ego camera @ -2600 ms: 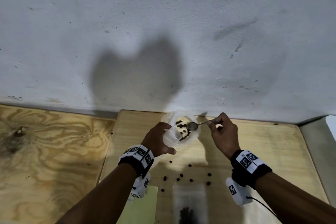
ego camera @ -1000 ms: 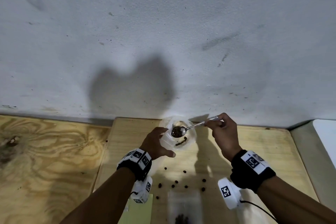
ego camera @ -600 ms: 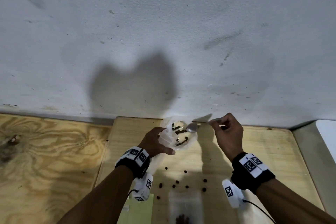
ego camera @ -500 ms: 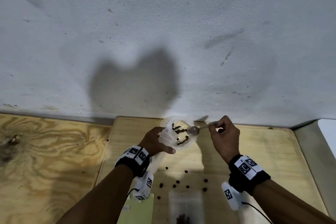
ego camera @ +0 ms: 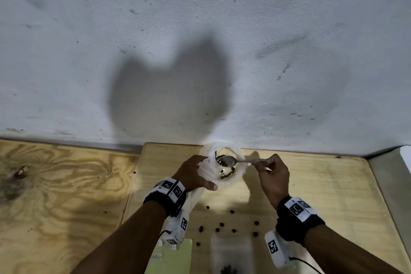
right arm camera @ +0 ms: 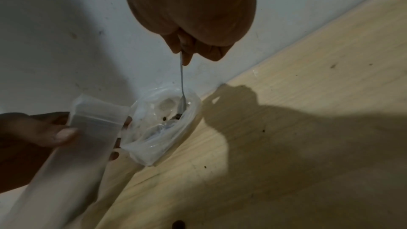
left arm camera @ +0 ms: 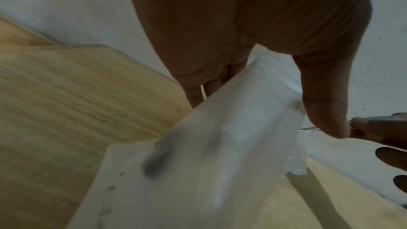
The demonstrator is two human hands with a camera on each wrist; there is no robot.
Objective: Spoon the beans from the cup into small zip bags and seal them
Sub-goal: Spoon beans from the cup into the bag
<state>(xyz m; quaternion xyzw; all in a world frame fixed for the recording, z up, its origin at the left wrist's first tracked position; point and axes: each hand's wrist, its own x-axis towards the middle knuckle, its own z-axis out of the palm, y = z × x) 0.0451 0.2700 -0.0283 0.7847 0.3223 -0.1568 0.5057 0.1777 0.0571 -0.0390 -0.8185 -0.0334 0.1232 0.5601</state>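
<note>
While left hand grips zip bag and cup | right hand pinches spoon

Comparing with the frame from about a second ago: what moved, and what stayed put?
The spoon, pinched by the right hand, was lifted above the cup with a load of beans; now its bowl sits low inside the cup among the beans. The left hand still holds the zip bag beside the cup. The spilled beans lie as before.

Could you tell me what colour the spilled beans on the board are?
Dark brown beans, best seen in the head view.
</note>
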